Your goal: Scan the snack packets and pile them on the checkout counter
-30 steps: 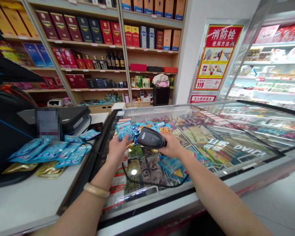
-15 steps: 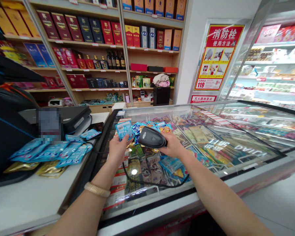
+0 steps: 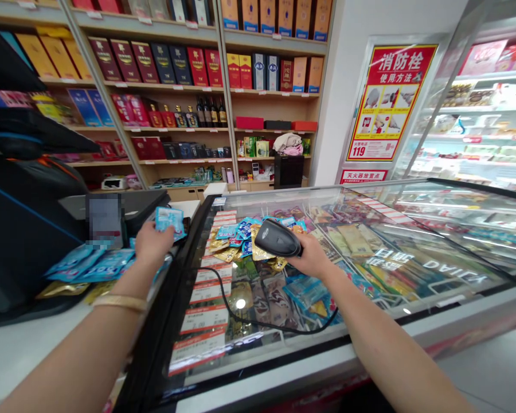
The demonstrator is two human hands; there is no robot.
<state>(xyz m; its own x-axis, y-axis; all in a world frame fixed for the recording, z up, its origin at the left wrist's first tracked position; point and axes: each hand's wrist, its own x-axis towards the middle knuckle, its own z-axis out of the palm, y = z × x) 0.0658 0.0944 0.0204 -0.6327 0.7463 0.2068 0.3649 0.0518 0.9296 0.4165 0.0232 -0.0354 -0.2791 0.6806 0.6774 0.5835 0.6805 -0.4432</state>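
My left hand (image 3: 153, 245) pinches a small light-blue snack packet (image 3: 170, 222) above the right edge of the white counter. Below and left of it lies a pile of blue packets (image 3: 98, 265), with gold packets (image 3: 62, 288) underneath. My right hand (image 3: 313, 255) is wrapped round the handle of a black barcode scanner (image 3: 277, 238), held over the glass freezer lid. Its head points left, above a heap of blue and gold packets (image 3: 227, 241) on the glass. The scanner partly covers that heap.
A black cable (image 3: 223, 298) loops over the freezer glass (image 3: 258, 327). At the left stand a dark checkout terminal (image 3: 21, 229) and the white counter (image 3: 21, 350). Shelves of boxes and bottles (image 3: 206, 112) line the back wall; a red sign (image 3: 391, 103) hangs right.
My left hand has moved left with the blue packet, from beside the scanner to above the counter. My right hand still holds the scanner over the heap. The view has shifted slightly.
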